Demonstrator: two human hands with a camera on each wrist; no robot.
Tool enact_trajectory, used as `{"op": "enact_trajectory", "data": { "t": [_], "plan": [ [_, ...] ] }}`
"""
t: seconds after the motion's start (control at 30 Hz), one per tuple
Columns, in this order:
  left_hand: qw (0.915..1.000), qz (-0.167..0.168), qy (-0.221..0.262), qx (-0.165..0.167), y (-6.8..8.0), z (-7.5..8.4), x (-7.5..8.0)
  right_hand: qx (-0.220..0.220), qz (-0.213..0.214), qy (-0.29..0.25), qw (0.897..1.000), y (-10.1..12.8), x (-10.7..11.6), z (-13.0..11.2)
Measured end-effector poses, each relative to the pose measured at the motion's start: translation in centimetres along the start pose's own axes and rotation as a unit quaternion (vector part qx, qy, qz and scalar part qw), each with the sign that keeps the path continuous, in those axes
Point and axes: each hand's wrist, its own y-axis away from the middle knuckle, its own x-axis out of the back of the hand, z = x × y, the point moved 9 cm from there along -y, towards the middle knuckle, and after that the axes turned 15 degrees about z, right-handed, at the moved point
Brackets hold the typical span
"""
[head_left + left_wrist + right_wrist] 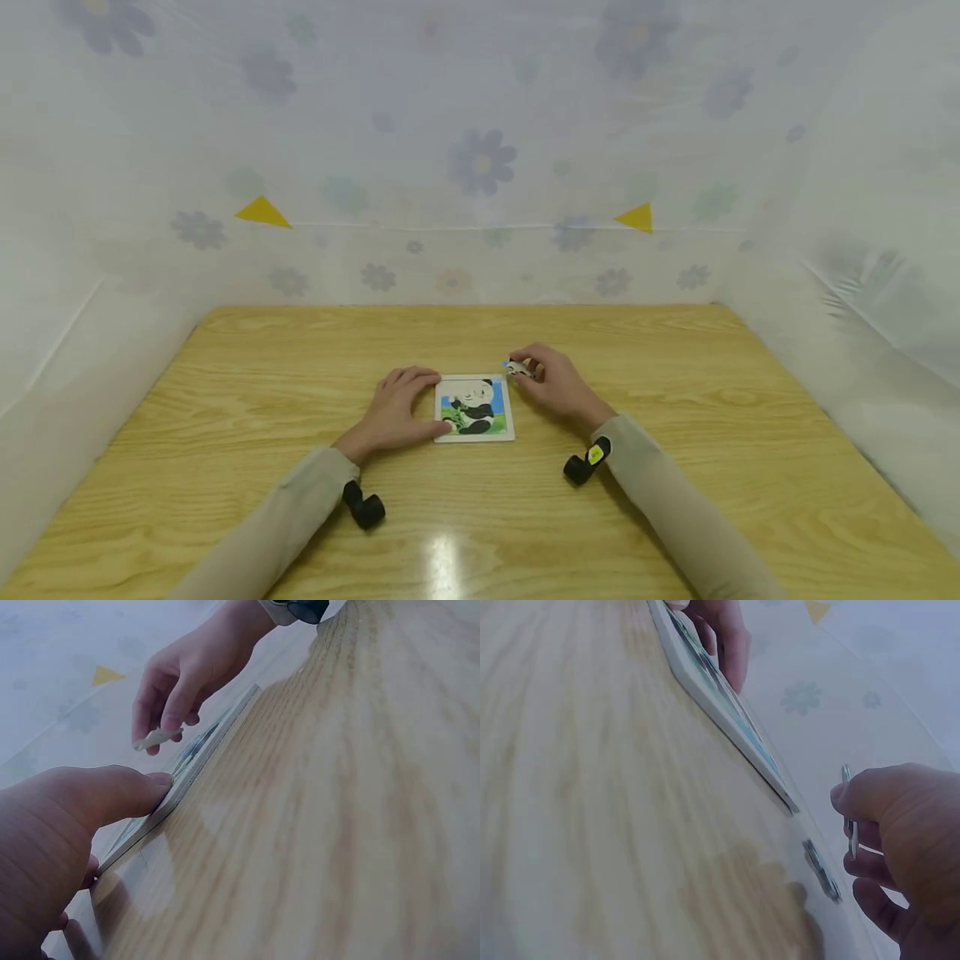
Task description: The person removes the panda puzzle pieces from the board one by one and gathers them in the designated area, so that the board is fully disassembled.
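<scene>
A square panda jigsaw puzzle (483,425) in a pale frame lies flat on the table. My left hand (397,410) grips its left side, thumb at the front left corner and fingers at the back left; the thumb (131,796) shows on the frame in the left wrist view. Just beyond the puzzle's back right corner, my right hand (558,385) pinches a small puzzle piece (517,367) between thumb and fingers, raised over the table. The piece (850,814) appears edge-on in the right wrist view. Below that hand, another thin piece (823,871) lies on the table.
The wood-grain table (300,358) is enclosed by pale flower-patterned sheeting (480,100) at the back and sides. Two yellow triangles (263,212) are on the back sheet. A small black camera (363,507) sits on each wrist, near the cuffs.
</scene>
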Motion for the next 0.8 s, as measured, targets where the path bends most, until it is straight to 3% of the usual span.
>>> {"op": "enact_trajectory", "data": {
  "t": [0.4, 0.8],
  "plan": [
    [1.0000, -0.003, 0.008, 0.004, 0.0, 0.2, 0.1, 0.006, 0.016, 0.039, 0.999, 0.9, 3.3, 2.1],
    [0.9998, -0.007, 0.005, 0.017, 0.1, -0.1, 0.1, 0.041, 0.018, 0.088, 0.995, 1.1, 4.3, 3.0]
  ]
}}
